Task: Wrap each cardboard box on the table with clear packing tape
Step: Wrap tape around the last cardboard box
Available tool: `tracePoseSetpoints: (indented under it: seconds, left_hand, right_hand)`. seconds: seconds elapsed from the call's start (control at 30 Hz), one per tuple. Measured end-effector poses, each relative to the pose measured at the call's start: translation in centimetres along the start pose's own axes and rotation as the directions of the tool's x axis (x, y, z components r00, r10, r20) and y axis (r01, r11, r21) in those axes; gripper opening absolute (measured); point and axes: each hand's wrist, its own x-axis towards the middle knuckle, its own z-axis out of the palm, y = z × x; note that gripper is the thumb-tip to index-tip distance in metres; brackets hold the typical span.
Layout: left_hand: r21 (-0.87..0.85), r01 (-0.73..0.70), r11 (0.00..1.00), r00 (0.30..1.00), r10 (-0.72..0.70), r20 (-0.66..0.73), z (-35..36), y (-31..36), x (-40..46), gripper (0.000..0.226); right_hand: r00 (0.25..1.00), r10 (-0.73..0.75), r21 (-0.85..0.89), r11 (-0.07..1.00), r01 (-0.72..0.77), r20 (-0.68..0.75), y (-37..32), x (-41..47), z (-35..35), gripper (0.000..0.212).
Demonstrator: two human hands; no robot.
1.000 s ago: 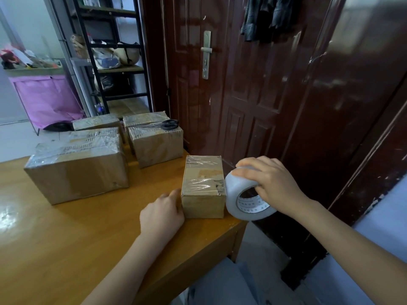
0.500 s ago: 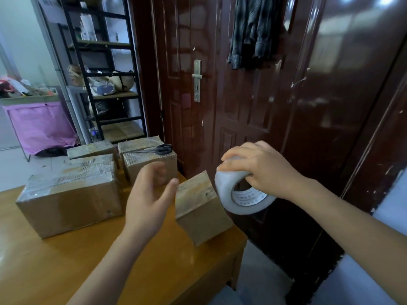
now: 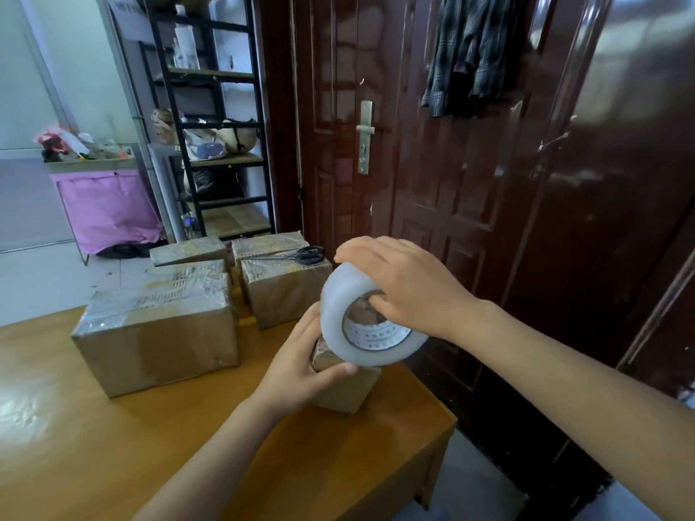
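I'm facing a glossy dark brown door with a plaid shirt hanging on it. Black metal shelf rack off left, pink fabric cart, pale tiled floor.

Milky-white tape roll; brown boxes; orange-brown table; black scissors; pink cloth.

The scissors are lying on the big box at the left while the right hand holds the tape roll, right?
Not quite. In the head view the scissors lie on the box at the back, beside the door; the right hand does hold the tape roll.
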Motion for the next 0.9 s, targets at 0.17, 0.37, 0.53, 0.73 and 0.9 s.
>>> tracePoseSetpoints:
  seconds: [0.17,0.37,0.53,0.73,0.9]
  left_hand:
    - [-0.051,0.068,0.996,0.986,-0.074,-0.146,-0.8,-2.5,-2.4,0.045]
    - [-0.039,0.088,0.995,0.985,-0.092,-0.144,-1.1,-3.2,-2.6,0.05]
    - [-0.044,0.03,0.999,0.991,-0.035,-0.128,-1.3,-3.1,-2.4,0.052]
    - [-0.013,-0.009,1.0,0.994,0.008,-0.107,-1.3,-3.9,-2.3,0.058]
    - [-0.002,-0.012,1.0,0.993,0.012,-0.117,-1.2,-3.8,-2.3,0.061]
  right_hand:
    - [0.982,0.187,0.465,0.867,-0.181,0.032,-0.8,-1.5,2.5,0.065]
    - [0.93,0.362,0.605,0.755,-0.252,-0.066,-1.9,-1.1,5.4,0.072]
    - [0.994,0.106,0.345,0.933,-0.105,0.017,0.0,-0.7,3.1,0.075]
    - [0.958,-0.087,0.114,0.992,0.058,0.274,5.2,-5.4,-0.6,0.089]
    - [0.873,-0.155,-0.03,0.981,0.19,0.463,5.6,-9.4,1.9,0.092]
